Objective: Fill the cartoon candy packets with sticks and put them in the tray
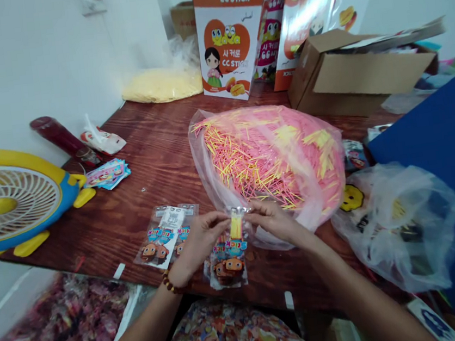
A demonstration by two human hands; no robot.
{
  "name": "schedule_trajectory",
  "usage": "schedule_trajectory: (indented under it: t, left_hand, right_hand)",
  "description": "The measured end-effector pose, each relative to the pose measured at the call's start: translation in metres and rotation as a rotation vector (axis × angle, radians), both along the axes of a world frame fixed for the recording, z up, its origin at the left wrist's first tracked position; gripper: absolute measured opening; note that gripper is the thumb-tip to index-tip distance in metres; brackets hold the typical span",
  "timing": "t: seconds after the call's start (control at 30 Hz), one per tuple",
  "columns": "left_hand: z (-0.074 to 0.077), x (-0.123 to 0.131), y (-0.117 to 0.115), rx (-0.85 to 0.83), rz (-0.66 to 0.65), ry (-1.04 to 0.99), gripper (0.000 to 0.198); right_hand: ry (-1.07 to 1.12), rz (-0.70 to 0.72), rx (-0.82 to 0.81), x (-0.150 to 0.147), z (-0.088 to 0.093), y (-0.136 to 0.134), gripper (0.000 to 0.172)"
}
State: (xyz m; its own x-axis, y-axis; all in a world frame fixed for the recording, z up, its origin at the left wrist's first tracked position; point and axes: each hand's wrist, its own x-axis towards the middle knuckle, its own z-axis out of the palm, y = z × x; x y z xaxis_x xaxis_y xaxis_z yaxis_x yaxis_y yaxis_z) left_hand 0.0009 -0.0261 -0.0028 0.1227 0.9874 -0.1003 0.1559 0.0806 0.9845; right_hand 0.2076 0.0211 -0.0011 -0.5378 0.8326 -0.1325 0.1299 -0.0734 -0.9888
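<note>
**Figure.** A person sits at a dark wooden table (159,145); the view looks down on the hands.

The left hand (197,245) and the right hand (272,220) meet over the near part of the table. Together they hold 1 printed packet (228,263) by its top. Each hand is closed in a narrow pinch. The left fingertips grip the packet's upper left edge, and the right fingertips grip its upper right edge. A small bundle of yellow sticks (236,227) stands in the mouth of the packet, between the 2 pinches. The packet's lower part is printed with an orange cartoon figure and reaches toward the near table edge. A beaded bracelet (168,284) sits on the left wrist.

Close behind the hands lies a large clear bag (270,154) heaped with pink and yellow sticks. Just left of the left hand, a short stack of flat packets (167,237) with the same print rests on the table.

At the far left stands a yellow and blue fan (5,206). Near it are a loose pile of small wrappers (107,173) and a dark red bottle (61,137).

At the back, a CC Stick carton (228,33) stands upright beside an open cardboard box (356,71). At the right, a crumpled plastic bag (398,222) lies against a blue board (448,156).
</note>
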Motion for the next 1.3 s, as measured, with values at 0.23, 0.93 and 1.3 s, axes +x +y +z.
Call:
schedule_trajectory:
  t: [0.23,0.93,1.3]
  left_hand:
    - [-0.035,-0.024,-0.022,-0.041,0.110,0.287,0.019]
    - [-0.049,-0.067,-0.014,0.030,0.266,0.698,0.041]
    - [-0.058,-0.120,-0.009,-0.230,0.461,1.289,0.064]
  right_hand:
    - [-0.472,0.001,0.312,-0.029,-0.025,-0.012,0.009]
    - [-1.332,0.174,1.099,0.073,-0.045,0.108,0.026]
    - [-1.230,0.140,1.084,0.079,-0.064,0.114,0.027]
